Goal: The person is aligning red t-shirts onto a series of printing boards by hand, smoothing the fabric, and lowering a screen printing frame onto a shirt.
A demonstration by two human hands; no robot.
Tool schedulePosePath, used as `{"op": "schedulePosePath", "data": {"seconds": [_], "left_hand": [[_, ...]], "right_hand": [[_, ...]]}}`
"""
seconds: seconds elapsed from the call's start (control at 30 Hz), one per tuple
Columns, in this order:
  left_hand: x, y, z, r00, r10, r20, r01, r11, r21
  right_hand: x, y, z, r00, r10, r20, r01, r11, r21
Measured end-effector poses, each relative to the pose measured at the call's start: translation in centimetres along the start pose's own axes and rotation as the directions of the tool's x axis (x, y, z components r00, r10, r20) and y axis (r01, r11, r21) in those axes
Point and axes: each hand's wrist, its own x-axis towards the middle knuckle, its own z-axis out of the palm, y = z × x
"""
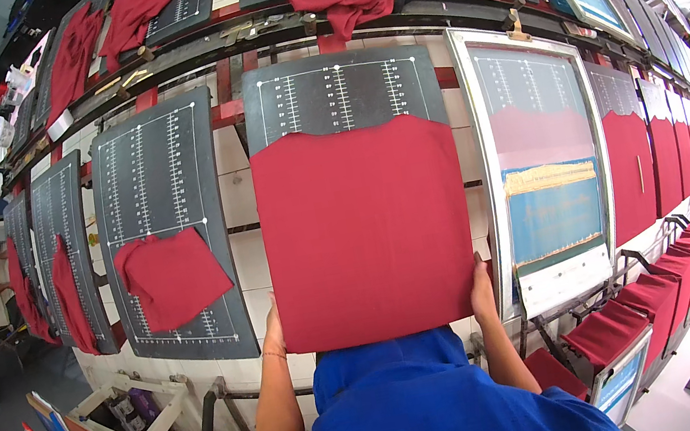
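Head view: our left hand [272, 326] and right hand [480, 286] pinch lower corners of red cloth [366, 230], fingers closed, spread flat on dark ruled board [340, 93]. Uneven pull risks skewing cloth, we judge.

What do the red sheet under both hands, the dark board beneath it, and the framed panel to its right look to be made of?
Red sheet: matte woven or knit cloth, judging by its soft wavy top edge. Dark grey ruled board: rigid, flat, matte, possibly coated wood or metal. Pale-framed panel: translucent mesh in a metal-looking frame; the board's ruled lines show through it.
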Motion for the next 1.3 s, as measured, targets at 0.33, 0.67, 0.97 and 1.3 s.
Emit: {"op": "schedulePosePath", "data": {"seconds": [0.33, 0.67, 0.97, 1.3], "left_hand": [[0.2, -2.9, -2.5, 0.999, 0.04, -0.012, -0.039, 0.998, 0.048], [-0.2, 5.4, 2.2, 0.954, 0.299, -0.007, -0.281, 0.904, 0.322], [-5.4, 11.1, 3.2, 0.935, 0.35, 0.05, -0.315, 0.761, 0.567], [0.3, 12.7, 4.8, 0.983, 0.142, 0.117, -0.184, 0.786, 0.591]], "right_hand": [[-3.8, 11.2, -3.1, 0.933, 0.163, 0.321, -0.334, 0.723, 0.605], [-0.3, 6.6, -0.6, 0.919, 0.23, 0.32, -0.392, 0.618, 0.682], [0.8, 0.9, 0.1, 0.991, -0.092, -0.101, 0.099, 0.993, 0.064], [10.5, -4.7, 0.7, 0.992, 0.03, 0.122, -0.04, 0.996, 0.079]]}}
